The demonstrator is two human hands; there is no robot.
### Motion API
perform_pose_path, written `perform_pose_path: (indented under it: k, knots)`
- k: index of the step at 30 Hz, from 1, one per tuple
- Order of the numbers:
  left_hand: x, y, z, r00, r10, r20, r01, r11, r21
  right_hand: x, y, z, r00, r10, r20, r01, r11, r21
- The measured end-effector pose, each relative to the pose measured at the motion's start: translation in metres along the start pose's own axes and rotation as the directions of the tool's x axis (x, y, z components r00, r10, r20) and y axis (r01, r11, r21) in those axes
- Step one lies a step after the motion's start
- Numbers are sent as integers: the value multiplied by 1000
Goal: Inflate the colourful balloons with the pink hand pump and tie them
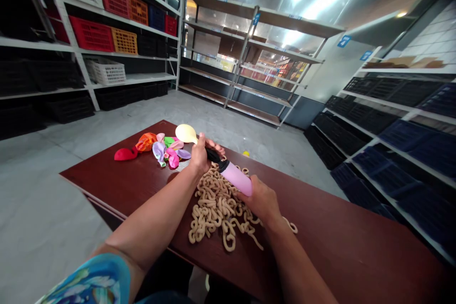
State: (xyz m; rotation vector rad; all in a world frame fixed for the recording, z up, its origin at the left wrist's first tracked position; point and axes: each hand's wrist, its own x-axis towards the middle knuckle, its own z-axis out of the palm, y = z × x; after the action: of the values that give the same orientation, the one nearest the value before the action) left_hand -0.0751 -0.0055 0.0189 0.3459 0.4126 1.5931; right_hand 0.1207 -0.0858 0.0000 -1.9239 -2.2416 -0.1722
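In the head view, my left hand (200, 157) is closed around the neck of a small, partly inflated pale yellow balloon (185, 133), at the black nozzle end of a balloon pump (237, 178). My right hand (263, 198) wraps around the rear of the pump's pink barrel. The pump slants above a heap of tan, cord-like coiled pieces (213, 206) on the dark red table (320, 228). Where balloon and nozzle meet, my left fingers hide the join. Left of that hand lie several limp balloons in mixed colours (173, 156), plus an orange balloon (146, 142) and a red balloon (125, 154).
Shelves with red and yellow crates (92, 34) stand at the left. A metal rack (245, 47) spans the back, and dark blue crates (409, 147) fill shelves at the right. A small yellow object (245, 153) shows beyond the table's far edge.
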Motion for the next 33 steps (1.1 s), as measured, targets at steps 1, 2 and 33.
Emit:
perform_pose_path:
  k: [1,2,33]
  knots:
    - [0,-1,0,1000,4,7,-4,1000,21,0,0,0,1000,2,6,-2,1000,7]
    - [-1,-2,0,1000,13,19,-13,999,42,1,0,0,1000,7,15,-7,1000,12]
    - [-1,14,1,998,26,62,-29,998,58,3,18,4,969,-84,-231,44,984,-174]
